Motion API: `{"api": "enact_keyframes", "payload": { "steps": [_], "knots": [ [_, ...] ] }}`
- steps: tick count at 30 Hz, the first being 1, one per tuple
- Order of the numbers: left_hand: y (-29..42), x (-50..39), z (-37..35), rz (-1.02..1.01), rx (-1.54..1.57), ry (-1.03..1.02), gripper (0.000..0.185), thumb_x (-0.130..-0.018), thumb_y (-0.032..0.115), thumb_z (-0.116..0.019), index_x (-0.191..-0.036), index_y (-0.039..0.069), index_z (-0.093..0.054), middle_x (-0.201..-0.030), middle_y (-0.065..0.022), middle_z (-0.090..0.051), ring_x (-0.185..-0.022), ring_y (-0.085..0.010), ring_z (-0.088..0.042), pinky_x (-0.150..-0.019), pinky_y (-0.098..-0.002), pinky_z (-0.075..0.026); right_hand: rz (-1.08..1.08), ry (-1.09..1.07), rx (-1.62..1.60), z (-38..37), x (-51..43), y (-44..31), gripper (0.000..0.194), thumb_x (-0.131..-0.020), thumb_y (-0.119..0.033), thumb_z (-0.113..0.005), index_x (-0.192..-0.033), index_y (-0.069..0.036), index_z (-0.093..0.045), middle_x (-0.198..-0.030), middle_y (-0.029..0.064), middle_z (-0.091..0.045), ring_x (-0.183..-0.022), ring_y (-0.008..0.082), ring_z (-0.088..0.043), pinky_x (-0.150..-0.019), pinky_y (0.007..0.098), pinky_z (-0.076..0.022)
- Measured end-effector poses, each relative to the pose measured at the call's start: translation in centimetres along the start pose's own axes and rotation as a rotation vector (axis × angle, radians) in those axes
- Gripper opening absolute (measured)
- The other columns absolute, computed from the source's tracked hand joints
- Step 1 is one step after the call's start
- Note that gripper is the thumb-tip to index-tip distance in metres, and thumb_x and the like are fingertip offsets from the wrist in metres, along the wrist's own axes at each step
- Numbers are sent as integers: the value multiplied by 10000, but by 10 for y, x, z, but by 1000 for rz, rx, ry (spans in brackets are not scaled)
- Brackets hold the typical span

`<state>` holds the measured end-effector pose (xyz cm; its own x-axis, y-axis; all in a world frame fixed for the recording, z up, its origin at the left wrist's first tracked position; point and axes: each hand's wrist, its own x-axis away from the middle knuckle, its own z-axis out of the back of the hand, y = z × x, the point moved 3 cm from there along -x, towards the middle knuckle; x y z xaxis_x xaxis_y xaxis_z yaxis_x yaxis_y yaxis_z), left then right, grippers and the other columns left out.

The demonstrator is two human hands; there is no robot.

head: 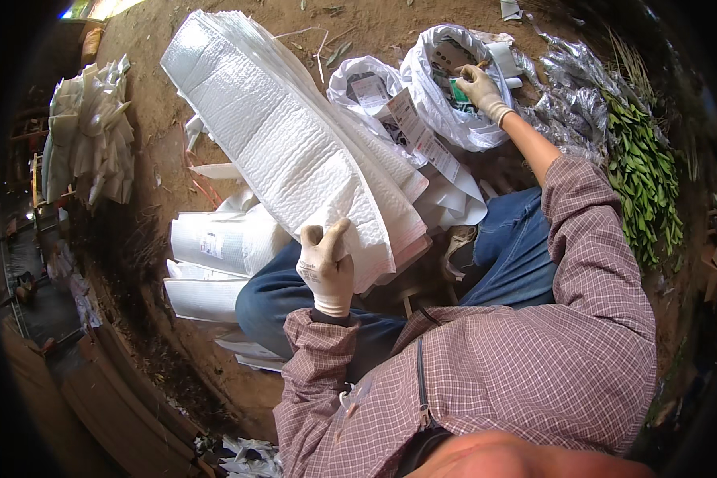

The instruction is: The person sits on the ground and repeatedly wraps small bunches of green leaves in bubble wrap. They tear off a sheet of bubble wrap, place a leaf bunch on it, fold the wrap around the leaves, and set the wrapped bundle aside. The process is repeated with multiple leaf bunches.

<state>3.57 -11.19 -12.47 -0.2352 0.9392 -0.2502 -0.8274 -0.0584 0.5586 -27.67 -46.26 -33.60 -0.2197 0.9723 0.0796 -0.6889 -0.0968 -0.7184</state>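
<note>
My left hand [327,263], in a white glove, pinches the near end of a quilted white foil-like sleeve [275,131]. That sleeve lies on top of a fanned stack of similar sleeves across my lap. My right hand [483,92], gloved too, reaches into a white plastic sack [418,66] with its rim rolled down. Its fingertips are at a small green and white packet or card [461,91]; whether they grip it I cannot tell. Beside that sack is a smaller white sack [340,80] holding printed labels [370,91]. A strip of printed labels [415,128] hangs between the sacks and the stack.
Packed white sleeves [209,239] lie on the dirt floor by my left knee. A bundle of pale wrappers [86,131] stands farther left. Green leafy stems [642,179] and silvery wrapping [573,101] lie to the right. Cardboard [119,406] is at lower left.
</note>
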Motion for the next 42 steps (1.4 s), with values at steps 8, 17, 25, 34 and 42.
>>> {"api": "enact_keyframes", "payload": {
  "steps": [8, 17, 25, 34, 42],
  "knots": [
    [-1, 2, 0, 204, 161, -113, 650, -681, -73, -670, -1283, 153, -762, -995, -140, -630, -840, -328, -686, -730, -396, -569, 350, -506, 765, -161, 80, -70, 203, -994, -213, -637, -1145, -139, -750, -1013, 159, -802, -982, 335, -783, -823, 471, -605],
    [-7, 7, 3, 21, 64, -107, 563, -768, -5, -781, -1286, 214, -764, -915, -92, -633, -807, -306, -675, -701, -403, -570, -46, -266, 345, -122, 70, -95, 322, -956, -385, -655, -1126, -164, -815, -1027, 120, -808, -978, 324, -783, -842, 434, -596],
    [29, 7, 2, 107, 498, -204, 493, -864, -111, -664, -1333, 31, -720, -1114, -147, -730, -995, -274, -744, -876, -352, -574, 564, -308, 28, 9, 324, -269, 207, -910, -213, -743, -1067, -88, -689, -841, 101, -696, -819, 308, -738, -768, 413, -579],
    [90, 38, 4, 69, 540, -346, 421, -954, -129, -581, -1343, -40, -716, -1276, -140, -762, -1143, -206, -721, -1026, -313, -532, 562, -528, 216, -49, 319, -229, 328, -958, -308, -671, -1184, -80, -738, -1041, 67, -773, -1067, 279, -744, -962, 405, -570],
    [79, -4, 41, -28, 279, -9, 356, -1083, 135, -562, -1366, -11, -720, -1146, -134, -781, -914, -160, -681, -799, -301, -551, 286, 393, -264, 169, 369, -105, 175, -1028, -243, -704, -1079, -91, -773, -944, 78, -770, -834, 241, -748, -730, 371, -583]
  ]
}}
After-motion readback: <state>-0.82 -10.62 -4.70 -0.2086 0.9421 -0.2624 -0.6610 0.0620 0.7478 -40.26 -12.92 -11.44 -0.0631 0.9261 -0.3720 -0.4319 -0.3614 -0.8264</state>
